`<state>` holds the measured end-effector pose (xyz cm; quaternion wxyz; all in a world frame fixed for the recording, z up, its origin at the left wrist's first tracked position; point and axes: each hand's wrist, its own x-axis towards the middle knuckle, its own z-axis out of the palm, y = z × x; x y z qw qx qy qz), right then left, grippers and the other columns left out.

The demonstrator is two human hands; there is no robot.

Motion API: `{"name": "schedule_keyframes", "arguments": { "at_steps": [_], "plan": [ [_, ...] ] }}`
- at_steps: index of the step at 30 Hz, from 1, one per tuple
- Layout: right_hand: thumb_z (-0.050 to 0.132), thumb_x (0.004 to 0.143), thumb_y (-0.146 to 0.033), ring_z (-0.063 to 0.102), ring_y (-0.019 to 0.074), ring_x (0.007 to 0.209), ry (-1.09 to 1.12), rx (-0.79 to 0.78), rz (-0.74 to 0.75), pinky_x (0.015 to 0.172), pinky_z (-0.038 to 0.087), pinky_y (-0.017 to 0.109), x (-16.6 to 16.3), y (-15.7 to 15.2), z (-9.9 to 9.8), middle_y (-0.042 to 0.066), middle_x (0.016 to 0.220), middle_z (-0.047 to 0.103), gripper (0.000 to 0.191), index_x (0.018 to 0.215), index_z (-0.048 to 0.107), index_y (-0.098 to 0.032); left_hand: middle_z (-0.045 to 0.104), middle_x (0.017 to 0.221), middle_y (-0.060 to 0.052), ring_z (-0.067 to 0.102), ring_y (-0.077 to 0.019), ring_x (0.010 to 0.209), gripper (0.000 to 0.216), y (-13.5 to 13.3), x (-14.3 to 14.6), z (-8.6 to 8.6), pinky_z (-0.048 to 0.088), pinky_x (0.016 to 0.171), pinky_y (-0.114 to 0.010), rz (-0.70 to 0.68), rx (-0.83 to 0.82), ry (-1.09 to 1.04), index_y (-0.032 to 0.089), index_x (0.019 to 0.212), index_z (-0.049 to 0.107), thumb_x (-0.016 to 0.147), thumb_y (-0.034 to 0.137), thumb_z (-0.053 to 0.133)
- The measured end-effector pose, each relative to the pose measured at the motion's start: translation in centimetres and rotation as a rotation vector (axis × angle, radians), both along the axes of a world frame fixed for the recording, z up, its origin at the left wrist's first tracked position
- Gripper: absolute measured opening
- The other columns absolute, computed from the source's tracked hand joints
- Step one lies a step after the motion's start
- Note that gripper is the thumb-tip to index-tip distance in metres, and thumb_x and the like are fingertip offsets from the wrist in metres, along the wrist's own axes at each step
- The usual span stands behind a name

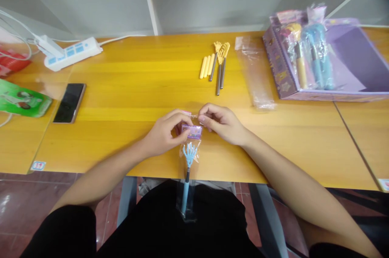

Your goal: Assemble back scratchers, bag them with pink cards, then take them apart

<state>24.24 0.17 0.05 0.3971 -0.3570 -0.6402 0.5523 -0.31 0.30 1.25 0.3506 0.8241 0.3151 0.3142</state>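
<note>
Far left of the purple label [196,132] lies a phone [69,103]; at the label's left end our left hand [166,133] pinches it between thumb and fingers. Below the label, apart from those fingertips, is the blue scratcher [187,173] in its clear bag [192,201]. Right of the label, our right hand [224,125] curls at the bag's film; we cannot tell whether its fingers grip. Farther right lie yellow-headed scratchers [219,75], then a purple box [278,69]

The pouch [192,195] was glossy clear plastic, the rods [223,73] shiny metal, the tabletop [136,83] smooth, apparently wood.
</note>
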Motion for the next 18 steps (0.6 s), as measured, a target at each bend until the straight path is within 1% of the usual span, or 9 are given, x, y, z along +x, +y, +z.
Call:
{"name": "schedule_keyframes", "arguments": {
  "at_steps": [4,6,11,14,16,18],
  "plan": [
    [0.069,0.104,-0.051,0.049,0.0113,0.067,-0.04,0.026,-0.049,0.062,0.04,0.027,-0.1,-0.1,0.0,-0.003,0.076,0.058,0.033,0.093,0.063,-0.02,0.073,0.109,-0.004,0.067,-0.0134,0.084,0.013,0.0,0.0,0.1,0.056,0.077,-0.028,-0.005,-0.043,0.024,0.022,0.11,0.07,0.097,0.02,0.069],
    [0.069,0.105,-0.05,0.048,0.0112,0.066,-0.061,0.046,-0.068,0.062,0.039,0.027,-0.1,-0.1,0.0,-0.002,0.076,0.059,0.032,0.093,0.064,-0.02,0.073,0.111,-0.004,0.067,-0.0128,0.083,0.012,0.0,-0.1,0.1,0.057,0.076,-0.027,-0.001,-0.067,0.023,0.022,0.11,0.071,0.098,0.021,0.069],
    [0.068,0.105,-0.044,0.047,0.0108,0.064,-0.112,0.12,-0.079,0.061,0.038,0.027,0.0,0.0,-0.4,-0.003,0.074,0.058,0.028,0.092,0.065,-0.02,0.074,0.113,-0.006,0.071,-0.0154,0.091,0.01,0.2,-0.2,0.2,0.058,0.077,-0.028,-0.009,-0.12,-0.004,0.021,0.107,0.073,0.098,0.025,0.073],
    [0.068,0.105,-0.045,0.047,0.0114,0.064,-0.14,0.16,-0.079,0.061,0.038,0.027,0.2,0.1,-0.4,-0.003,0.072,0.057,0.028,0.092,0.066,-0.02,0.073,0.115,-0.006,0.072,-0.017,0.095,0.014,0.2,-0.3,-0.3,0.058,0.079,-0.029,-0.024,-0.151,0.009,0.022,0.107,0.071,0.095,0.027,0.077],
    [0.066,0.107,-0.047,0.05,0.012,0.064,-0.129,0.162,-0.061,0.062,0.04,0.027,0.4,0.1,-0.3,-0.002,0.073,0.058,0.031,0.091,0.066,-0.02,0.072,0.117,-0.006,0.072,-0.0165,0.094,0.025,0.1,-0.3,-0.8,0.059,0.081,-0.03,-0.031,-0.195,-0.011,0.023,0.117,0.068,0.094,0.025,0.077],
    [0.057,0.111,-0.05,0.053,0.0126,0.063,-0.107,0.149,-0.026,0.063,0.042,0.028,0.7,0.1,0.0,-0.001,0.074,0.059,0.04,0.088,0.068,-0.02,0.071,0.117,-0.005,0.073,-0.0154,0.091,0.046,-0.1,-0.3,-1.3,0.059,0.081,-0.03,-0.041,-0.253,-0.067,0.026,0.137,0.059,0.095,0.023,0.076]
  ]
}}
